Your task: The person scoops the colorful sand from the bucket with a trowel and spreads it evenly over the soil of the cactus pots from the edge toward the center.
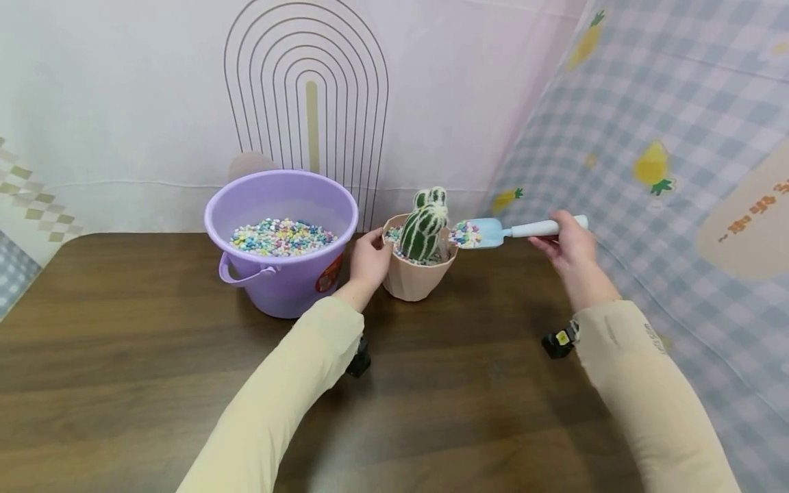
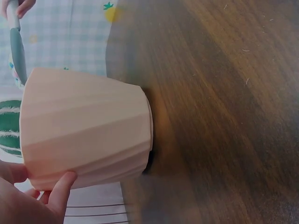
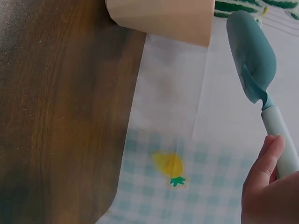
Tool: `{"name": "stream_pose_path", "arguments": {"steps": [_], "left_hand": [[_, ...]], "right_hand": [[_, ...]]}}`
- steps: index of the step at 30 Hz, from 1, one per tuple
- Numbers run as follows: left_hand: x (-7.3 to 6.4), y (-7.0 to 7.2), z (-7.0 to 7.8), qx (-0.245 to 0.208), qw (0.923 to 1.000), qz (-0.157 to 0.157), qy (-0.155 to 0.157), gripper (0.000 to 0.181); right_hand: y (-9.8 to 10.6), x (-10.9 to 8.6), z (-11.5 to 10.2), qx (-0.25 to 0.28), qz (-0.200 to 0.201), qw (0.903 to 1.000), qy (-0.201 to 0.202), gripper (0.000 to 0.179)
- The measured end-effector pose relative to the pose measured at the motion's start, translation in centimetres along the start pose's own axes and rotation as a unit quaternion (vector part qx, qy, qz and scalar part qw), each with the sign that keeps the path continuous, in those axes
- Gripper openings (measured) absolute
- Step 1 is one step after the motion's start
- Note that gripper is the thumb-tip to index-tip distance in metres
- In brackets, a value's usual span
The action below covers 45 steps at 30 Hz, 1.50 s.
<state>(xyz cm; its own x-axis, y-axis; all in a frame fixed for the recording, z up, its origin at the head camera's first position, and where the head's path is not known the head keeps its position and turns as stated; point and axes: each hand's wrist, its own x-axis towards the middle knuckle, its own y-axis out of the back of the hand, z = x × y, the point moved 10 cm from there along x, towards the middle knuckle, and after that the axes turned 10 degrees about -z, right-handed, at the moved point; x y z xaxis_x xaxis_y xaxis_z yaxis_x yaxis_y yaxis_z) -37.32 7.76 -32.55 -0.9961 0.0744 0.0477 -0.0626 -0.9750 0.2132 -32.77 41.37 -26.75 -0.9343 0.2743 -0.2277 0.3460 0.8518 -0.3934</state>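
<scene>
A beige faceted flower pot stands on the table with a green cactus in it and small coloured pebbles around the cactus's base. My left hand grips the pot's left side at the rim, thumb and fingers on its wall in the left wrist view. In my right hand is the white handle of a light blue garden trowel, held level. Pastel pebbles fill its blade, whose tip reaches the pot's right rim. The right wrist view shows the blade's underside.
A purple bucket with coloured pebbles inside stands left of the pot, its handle hanging down in front. Printed cloth hangs behind the wooden table and along its right side.
</scene>
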Motion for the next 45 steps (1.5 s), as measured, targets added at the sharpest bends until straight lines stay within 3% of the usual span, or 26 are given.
{"name": "stream_pose_path", "arguments": {"steps": [7, 15, 25, 39, 45], "left_hand": [[-0.1, 0.0, -0.1, 0.0, 1.0, -0.004, 0.008, 0.042], [0.0, 0.0, -0.2, -0.008, 0.9999, -0.008, 0.009, 0.043], [-0.2, 0.0, -0.1, -0.008, 0.9999, -0.006, 0.006, 0.043], [-0.3, 0.0, -0.1, -0.005, 0.9999, -0.003, 0.01, 0.044], [-0.3, 0.0, 0.2, 0.027, 0.9996, -0.005, -0.002, 0.044]], "right_hand": [[-1.3, 0.2, -0.6, -0.064, 0.011, 0.9971, 0.04, 0.013], [-2.2, 0.3, -1.1, -0.104, 0.016, 0.9936, 0.041, 0.018], [-3.7, -0.4, -2.6, -0.159, 0.007, 0.984, 0.08, 0.013], [-6.9, -2.1, -4.6, -0.275, -0.012, 0.9456, 0.174, 0.01], [-7.0, -2.3, -4.7, -0.265, -0.02, 0.9466, 0.183, 0.011]]}}
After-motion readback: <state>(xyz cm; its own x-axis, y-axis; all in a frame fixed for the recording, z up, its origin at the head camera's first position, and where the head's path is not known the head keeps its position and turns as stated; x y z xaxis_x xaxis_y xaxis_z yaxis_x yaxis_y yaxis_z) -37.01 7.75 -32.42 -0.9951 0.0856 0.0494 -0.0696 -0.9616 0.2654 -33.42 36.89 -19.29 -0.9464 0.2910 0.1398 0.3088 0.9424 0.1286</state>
